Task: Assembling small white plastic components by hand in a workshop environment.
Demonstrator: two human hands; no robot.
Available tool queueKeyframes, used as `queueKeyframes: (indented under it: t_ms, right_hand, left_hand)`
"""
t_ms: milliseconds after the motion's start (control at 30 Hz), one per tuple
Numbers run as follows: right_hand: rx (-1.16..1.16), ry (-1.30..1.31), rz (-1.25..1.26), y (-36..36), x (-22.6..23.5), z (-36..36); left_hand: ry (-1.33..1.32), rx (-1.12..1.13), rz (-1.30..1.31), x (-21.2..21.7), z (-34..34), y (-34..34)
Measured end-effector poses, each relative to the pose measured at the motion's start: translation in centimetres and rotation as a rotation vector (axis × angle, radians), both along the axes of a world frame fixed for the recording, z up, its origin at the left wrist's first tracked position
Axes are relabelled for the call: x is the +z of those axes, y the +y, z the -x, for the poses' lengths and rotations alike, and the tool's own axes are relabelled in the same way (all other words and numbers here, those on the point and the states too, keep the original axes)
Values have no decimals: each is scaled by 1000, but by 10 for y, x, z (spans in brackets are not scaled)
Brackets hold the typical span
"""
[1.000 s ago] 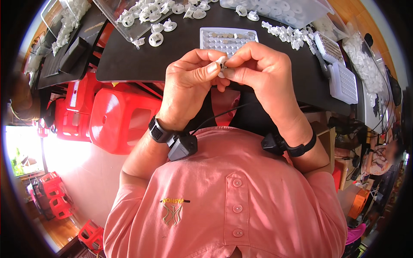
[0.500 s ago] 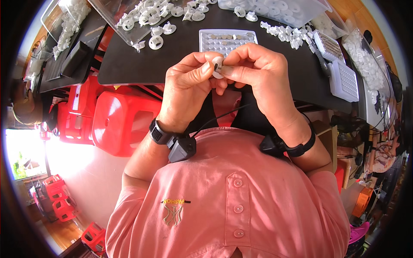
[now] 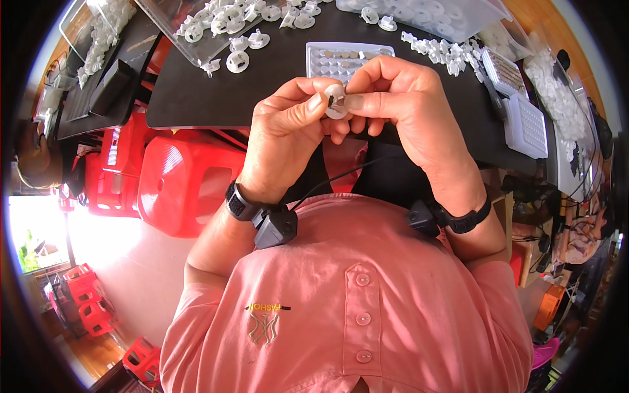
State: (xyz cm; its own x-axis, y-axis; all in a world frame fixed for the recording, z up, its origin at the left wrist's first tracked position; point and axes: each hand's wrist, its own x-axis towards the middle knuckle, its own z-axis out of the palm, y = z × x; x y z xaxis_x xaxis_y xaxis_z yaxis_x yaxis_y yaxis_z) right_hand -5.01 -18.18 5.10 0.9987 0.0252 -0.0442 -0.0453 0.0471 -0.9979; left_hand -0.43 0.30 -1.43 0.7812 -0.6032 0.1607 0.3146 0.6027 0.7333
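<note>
A small round white plastic part (image 3: pixel 335 90) with a dark slot is pinched between the thumb and forefinger of my left hand (image 3: pixel 278 134), just over the table's near edge. From the right, the thumb and forefinger of my right hand (image 3: pixel 419 114) are pressed together at the part's edge. Whatever they pinch is hidden by the fingertips. Behind my hands lies a white tray (image 3: pixel 350 46) of round wells, with several small greyish discs in its far rows.
Loose white plastic parts (image 3: pixel 238 61) are heaped at the back left of the black table (image 3: pixel 196 98). Small white pieces (image 3: pixel 445 54) lie back right, beside a clear bin (image 3: pixel 419 16) and stacked trays (image 3: pixel 525 124). Red stools (image 3: pixel 187 183) stand at the left.
My right hand has drawn slightly right and its wrist has moved outward. More of the white part's face shows between my hands; my left hand keeps its pinch.
</note>
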Motion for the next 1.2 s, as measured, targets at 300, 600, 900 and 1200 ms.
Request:
queueKeyframes:
  t_ms: [300,600,900,1200]
  right_hand:
    - [-59,-142,13,17,-3,4]
    - [-98,-462,130,19,-27,11]
    - [-153,-692,417,12,-35,7]
    - [51,-354,332,13,-6,29]
  left_hand:
    - [102,3,63,1,0,1]
    - [79,17,19,0,0,1]
    - [112,-10,50,0,-1,0]
    - [139,90,129,4,3,-8]
